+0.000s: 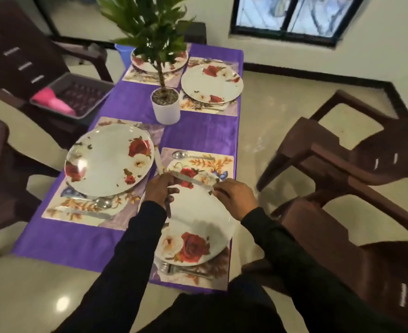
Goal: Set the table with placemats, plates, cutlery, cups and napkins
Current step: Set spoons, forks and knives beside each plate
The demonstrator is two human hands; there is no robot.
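While held above the near plate (198,227), knife (191,180) pinched between both hands, left (161,188), right (234,198).

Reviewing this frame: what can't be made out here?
Head view only:
- Far-left plate: mostly hidden behind the plant.
- Knife between left hand and right hand: motion-blurred.
- Pink item in the tray: blurred, unidentifiable.
- Cups, napkins: none discernible.
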